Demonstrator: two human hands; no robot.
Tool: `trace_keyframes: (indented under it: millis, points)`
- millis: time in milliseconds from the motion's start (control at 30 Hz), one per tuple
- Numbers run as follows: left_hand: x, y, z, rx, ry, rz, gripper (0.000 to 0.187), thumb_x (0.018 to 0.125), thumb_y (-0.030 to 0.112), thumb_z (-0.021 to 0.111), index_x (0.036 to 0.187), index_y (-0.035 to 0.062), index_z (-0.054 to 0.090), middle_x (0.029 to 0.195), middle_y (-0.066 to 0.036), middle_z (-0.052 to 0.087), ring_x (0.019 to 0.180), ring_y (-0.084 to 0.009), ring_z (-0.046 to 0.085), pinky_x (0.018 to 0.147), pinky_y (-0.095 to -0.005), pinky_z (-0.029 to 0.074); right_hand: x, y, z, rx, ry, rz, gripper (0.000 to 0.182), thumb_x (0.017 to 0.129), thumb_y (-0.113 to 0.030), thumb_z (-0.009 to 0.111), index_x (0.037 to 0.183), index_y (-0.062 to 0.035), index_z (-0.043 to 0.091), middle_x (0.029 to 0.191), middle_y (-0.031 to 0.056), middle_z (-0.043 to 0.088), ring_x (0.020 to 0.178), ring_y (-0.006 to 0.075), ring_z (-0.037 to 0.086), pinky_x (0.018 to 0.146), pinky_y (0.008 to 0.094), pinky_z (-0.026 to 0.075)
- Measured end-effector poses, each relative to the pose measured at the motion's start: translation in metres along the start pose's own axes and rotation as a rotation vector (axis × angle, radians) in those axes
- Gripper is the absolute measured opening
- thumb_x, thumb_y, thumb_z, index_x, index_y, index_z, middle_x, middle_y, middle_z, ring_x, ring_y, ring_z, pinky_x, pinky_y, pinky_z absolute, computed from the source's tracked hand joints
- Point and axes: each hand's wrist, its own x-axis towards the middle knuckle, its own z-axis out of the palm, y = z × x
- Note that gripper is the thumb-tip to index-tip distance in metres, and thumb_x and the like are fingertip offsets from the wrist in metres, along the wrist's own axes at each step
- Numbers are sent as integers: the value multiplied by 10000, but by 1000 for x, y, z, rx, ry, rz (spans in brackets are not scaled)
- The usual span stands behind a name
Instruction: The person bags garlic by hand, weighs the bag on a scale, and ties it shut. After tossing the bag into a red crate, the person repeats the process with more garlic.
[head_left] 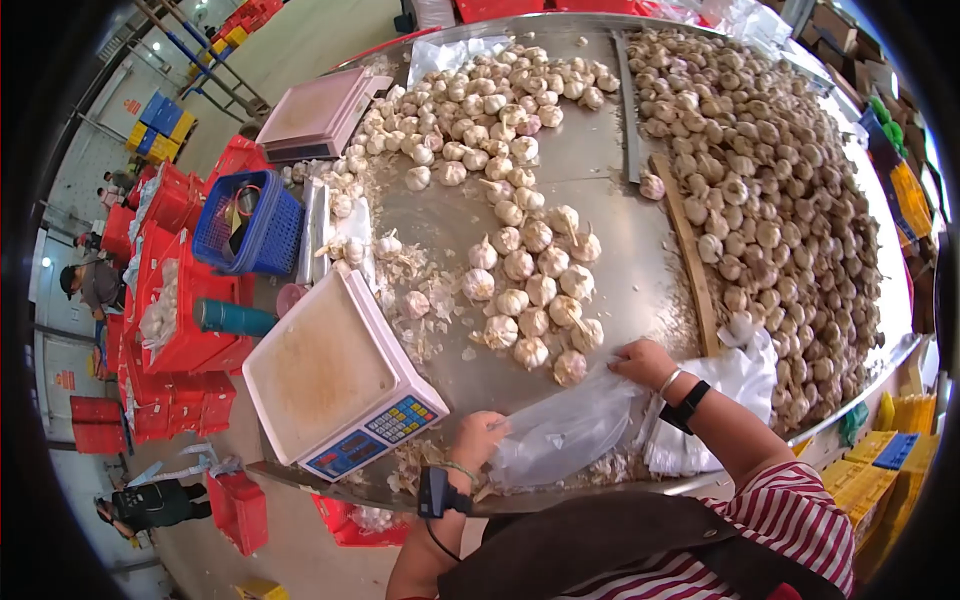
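A clear plastic bag is stretched between my two hands at the table's near edge. My left hand is closed on the bag's left end, beside the scale with its keypad. At the bag's other end, my right hand has its fingers closed on the upper corner. Just beyond the bag lies a group of garlic bulbs on the metal table. A stack of plastic bags rests under my right forearm.
A large heap of garlic covers the right side, behind a wooden strip and a metal strip. A second scale, a blue basket and a teal cylinder are to the left. Red crates stand beyond.
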Motion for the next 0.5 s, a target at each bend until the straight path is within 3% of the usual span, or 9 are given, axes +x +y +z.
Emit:
trace_keyframes:
  millis: [67,100,167,200,267,367,500]
  points:
    - [7,-1,-4,265,200,-91,234,775,220,600,853,13,676,813,-192,647,784,-346,630,703,-377,487,15,1,-8,-5,-101,29,278,742,-323,649,832,-62,680,795,171,639,759,354,601,703,409,476]
    - [14,1,-8,252,209,-229,257,773,241,563,849,25,679,819,-203,638,805,-376,616,714,-417,481,21,0,-12,-9,-71,36,270,743,-325,649,824,-70,681,784,170,637,746,353,599,696,411,477]
    - [41,6,-16,310,224,-326,259,772,246,561,847,28,680,824,-210,634,804,-383,613,719,-429,479,40,-6,-28,-4,-50,105,210,748,-278,622,795,-82,679,769,171,631,726,349,596,675,419,479]
    - [57,11,-20,370,243,-404,260,770,250,560,845,32,680,829,-218,629,804,-390,611,723,-441,477,64,2,-29,-5,59,73,173,742,-222,588,771,-74,674,756,171,628,702,351,594,653,423,480]
    - [100,38,-27,513,266,-289,297,766,264,548,837,3,671,821,-255,618,818,-416,601,743,-469,468,120,12,-48,-69,185,-9,172,711,-201,574,754,-76,684,733,183,626,669,359,599,647,421,492]
    - [175,63,-40,379,513,-381,365,748,290,552,847,-46,654,855,-302,604,861,-453,583,764,-473,462,190,2,-89,-90,388,-91,210,694,-177,539,760,-39,683,779,201,635,769,372,612,710,420,493]
    - [261,81,-87,241,594,-312,442,706,342,588,879,-60,653,898,-308,610,905,-451,583,781,-459,460,237,-33,-120,-105,433,21,246,700,-189,513,780,-30,682,851,219,633,836,377,605,766,429,480]
